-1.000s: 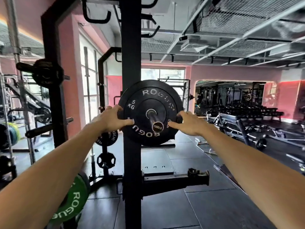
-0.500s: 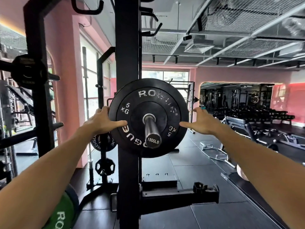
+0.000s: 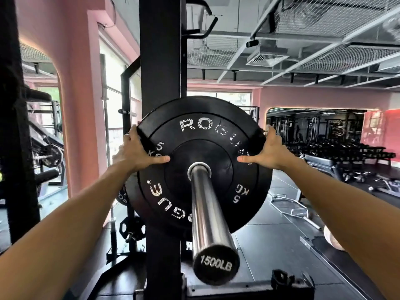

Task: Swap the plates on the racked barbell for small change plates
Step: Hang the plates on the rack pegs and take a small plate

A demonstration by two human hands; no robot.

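A black 5 kg bumper plate (image 3: 203,135) with white lettering sits on the steel barbell sleeve (image 3: 206,208), whose black end cap reads 1500LB and points toward me. My left hand (image 3: 135,151) grips the plate's left rim, thumb flat on its face and fingers wrapped behind the edge. My right hand (image 3: 268,151) grips the right rim the same way, thumb on the face. A second black plate edge shows behind it at lower left. The bar rests on the black rack upright (image 3: 160,61).
A small black plate (image 3: 132,229) hangs on a storage peg low on the rack. The rack's base beam with a knob (image 3: 281,282) lies below the sleeve. Benches and dumbbell racks (image 3: 337,150) stand at right, a hex bar (image 3: 292,206) on the floor.
The view has closed in on the plate. Both hands slid from the plate's face out to its rim and now grip it; more bare sleeve shows in front.
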